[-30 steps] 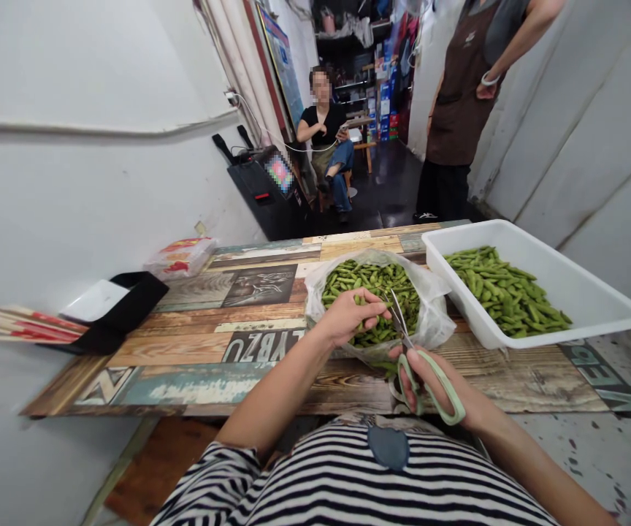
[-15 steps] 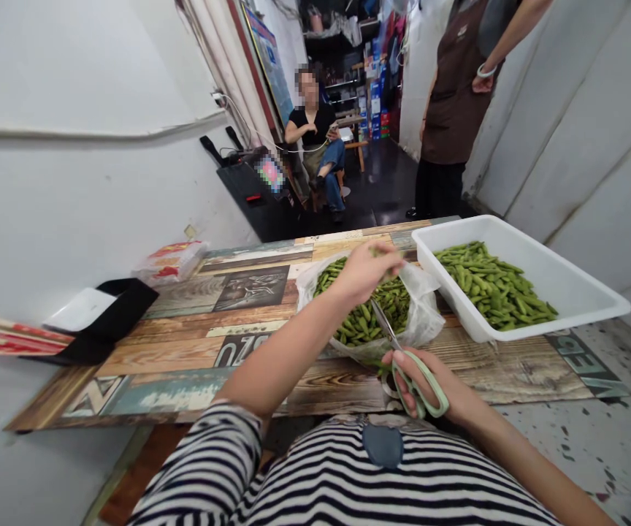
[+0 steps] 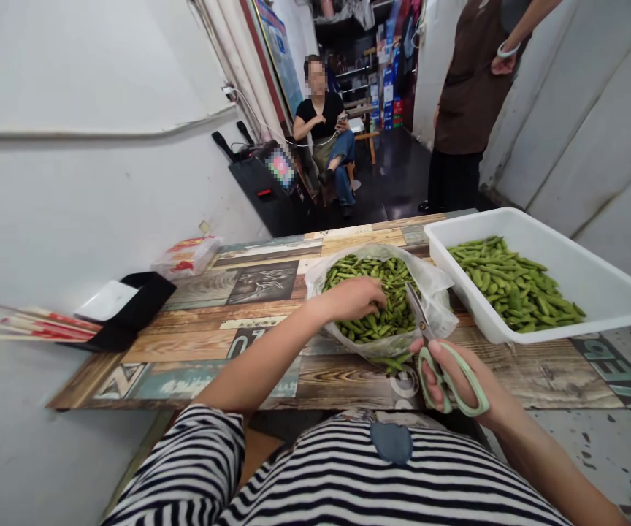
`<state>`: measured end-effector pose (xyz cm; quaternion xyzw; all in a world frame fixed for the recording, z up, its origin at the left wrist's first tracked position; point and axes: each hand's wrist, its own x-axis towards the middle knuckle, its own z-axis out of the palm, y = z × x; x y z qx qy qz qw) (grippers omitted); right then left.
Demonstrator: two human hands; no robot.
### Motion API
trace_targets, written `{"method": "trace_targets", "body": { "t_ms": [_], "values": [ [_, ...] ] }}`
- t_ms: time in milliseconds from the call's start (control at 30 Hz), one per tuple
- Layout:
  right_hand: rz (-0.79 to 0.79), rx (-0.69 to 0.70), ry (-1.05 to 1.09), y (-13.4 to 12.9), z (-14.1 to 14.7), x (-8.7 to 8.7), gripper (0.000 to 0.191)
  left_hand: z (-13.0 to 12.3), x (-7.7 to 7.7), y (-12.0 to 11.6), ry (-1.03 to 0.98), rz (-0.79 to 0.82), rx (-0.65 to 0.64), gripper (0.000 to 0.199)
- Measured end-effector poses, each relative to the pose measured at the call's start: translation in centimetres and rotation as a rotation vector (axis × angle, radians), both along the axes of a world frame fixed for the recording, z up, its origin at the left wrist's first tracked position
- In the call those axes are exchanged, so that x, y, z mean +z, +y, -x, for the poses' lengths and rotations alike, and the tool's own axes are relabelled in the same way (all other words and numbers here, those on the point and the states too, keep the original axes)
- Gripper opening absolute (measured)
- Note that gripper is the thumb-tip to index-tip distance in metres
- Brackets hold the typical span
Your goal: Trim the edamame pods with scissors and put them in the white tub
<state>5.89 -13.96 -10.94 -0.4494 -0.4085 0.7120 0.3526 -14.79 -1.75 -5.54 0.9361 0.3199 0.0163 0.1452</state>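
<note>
My left hand (image 3: 360, 298) reaches over the near left side of a clear plastic bag (image 3: 437, 307) full of green edamame pods (image 3: 389, 321). Its fingers curl down onto the pods, and the fingertips are partly hidden, so I cannot see whether a pod is between them. In my right hand (image 3: 461, 376) is a pair of scissors (image 3: 473, 394) with pale green handles, the blades pointing up and away over the bag's right rim. A white plastic tub (image 3: 594, 292) to the right holds more edamame pods (image 3: 518, 285).
At the table's left end sits a black holder (image 3: 151, 299) with red-and-white wrapped chopsticks (image 3: 52, 327). Behind it lies a plastic-wrapped packet (image 3: 187, 257). Beyond the patterned table (image 3: 348, 380), one person (image 3: 320, 117) sits with a phone and another (image 3: 469, 95) stands in a brown apron.
My left hand has come down from above the bag's far side into the pods nearer me. The view has shifted slightly; the scissors stay in my right hand, now further right of the pods.
</note>
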Motion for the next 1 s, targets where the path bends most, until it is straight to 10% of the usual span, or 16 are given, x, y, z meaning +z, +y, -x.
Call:
{"method": "trace_targets", "body": {
  "t_ms": [533, 767, 1000],
  "values": [
    [-0.044, 0.093, -0.165, -0.6, 1.2, 0.4, 0.046, 1.1, -2.8, -1.4, 0.009, -0.168, 0.031, 0.019],
    [-0.148, 0.175, -0.190, -0.6, 0.9, 0.5, 0.042, 0.9, -2.6, -2.7, -0.543, 0.141, 0.365, 0.025],
    [-0.202, 0.179, -0.232, -0.4, 1.1, 1.3, 0.045, 0.0, -2.0, -4.3, -0.683, 0.459, 0.497, 0.027]
  ]
}}
